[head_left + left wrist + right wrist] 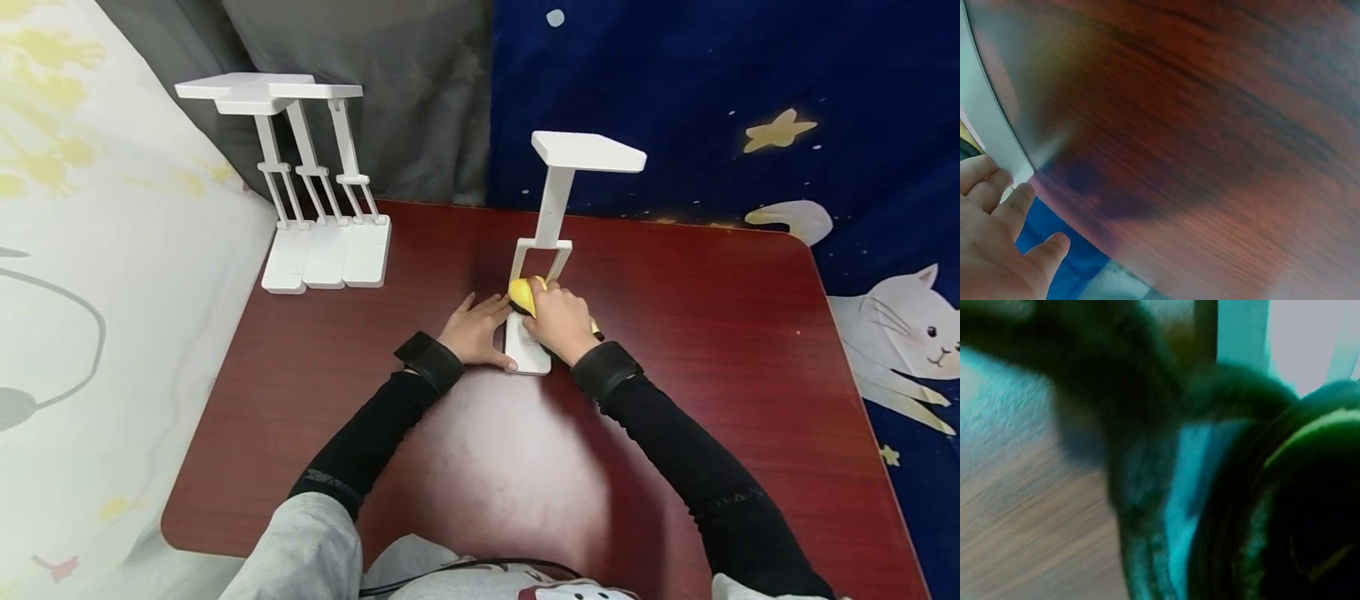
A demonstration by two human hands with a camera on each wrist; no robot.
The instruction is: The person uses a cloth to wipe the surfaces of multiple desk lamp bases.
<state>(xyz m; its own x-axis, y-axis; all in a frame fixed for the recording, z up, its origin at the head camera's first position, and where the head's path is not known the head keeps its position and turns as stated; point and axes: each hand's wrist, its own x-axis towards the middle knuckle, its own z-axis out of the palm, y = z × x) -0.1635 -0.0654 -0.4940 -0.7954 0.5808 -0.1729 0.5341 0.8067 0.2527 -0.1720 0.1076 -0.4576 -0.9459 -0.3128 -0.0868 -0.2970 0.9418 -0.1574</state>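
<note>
A white folding desk lamp [558, 196] stands upright at the middle of the table, its flat head over a slim arm. My right hand [561, 321] grips a yellow-and-black object [522, 295] over the lamp's base [527, 346]; my fingers cover most of it, and its exact kind cannot be made out. On the base's left side rests my left hand [476, 331], fingers extended and thumb at the front corner. The left wrist view shows those fingers [997, 187] against the white edge [997, 119]. Dark, blurred shapes fill much of the right wrist view.
Three similar white lamps [326, 254] stand side by side at the table's back left. The reddish-brown table [697, 333] has a bright patch of light near its front. A grey curtain [375, 92] and a dark blue one [675, 75] hang behind it.
</note>
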